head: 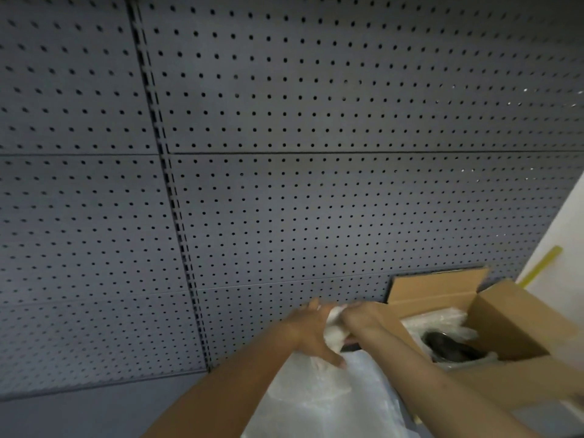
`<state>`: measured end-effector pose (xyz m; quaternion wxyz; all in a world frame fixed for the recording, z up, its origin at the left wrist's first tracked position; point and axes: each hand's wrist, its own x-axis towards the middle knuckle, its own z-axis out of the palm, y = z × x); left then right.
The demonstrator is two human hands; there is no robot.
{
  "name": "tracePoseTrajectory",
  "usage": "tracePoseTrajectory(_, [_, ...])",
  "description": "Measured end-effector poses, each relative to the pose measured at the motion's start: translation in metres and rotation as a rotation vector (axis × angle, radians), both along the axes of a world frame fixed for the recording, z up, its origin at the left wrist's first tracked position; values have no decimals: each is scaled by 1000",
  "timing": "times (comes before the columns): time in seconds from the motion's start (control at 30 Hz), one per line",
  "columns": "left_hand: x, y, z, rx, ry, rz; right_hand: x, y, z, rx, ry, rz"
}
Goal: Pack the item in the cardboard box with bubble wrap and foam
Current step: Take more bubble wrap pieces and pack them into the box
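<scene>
Head view: left hand (311, 335) and right hand (363, 317) are both gripping crumpled translucent bubble wrap (335, 335), open brown cardboard box (512, 324) sitting just right of them

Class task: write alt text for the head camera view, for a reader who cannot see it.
Two hands, left hand and right hand, grip a white bundle of wrap beside an open cardboard box holding a dark item nested in bubble wrap. A grey pegboard fills the background.
</scene>
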<state>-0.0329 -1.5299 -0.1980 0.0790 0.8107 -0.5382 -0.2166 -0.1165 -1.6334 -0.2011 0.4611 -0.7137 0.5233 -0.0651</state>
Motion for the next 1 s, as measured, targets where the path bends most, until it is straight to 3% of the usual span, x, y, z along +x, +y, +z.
tracePoseTrajectory(0.13, [7,-1,-3,-71,-41,87,2,7,1,191,-157,-54])
tracePoseTrajectory(0.23, [14,1,-4,-83,-86,100,-7,7,1,280,-193,97])
tracePoseTrajectory(0.33, [25,0,-1,-100,-111,128,-16,7,0,80,-72,367])
tracePoseTrajectory(0.43, [38,-11,23,-118,-223,88,-23,5,0,-226,21,470])
tracePoseTrajectory(0.53, [43,-31,61,-214,-257,36,-31,-11,1,-431,147,388])
tracePoseTrajectory(0.67, [21,-61,87,-260,-277,-43,-55,-36,10,-475,141,214])
tracePoseTrajectory(0.83, [-22,-102,80,-203,-280,-147,-105,-76,23,-488,242,129])
tracePoseTrajectory(1.0, [-70,-150,66,-149,-295,-180,-152,-121,31,-508,206,137])
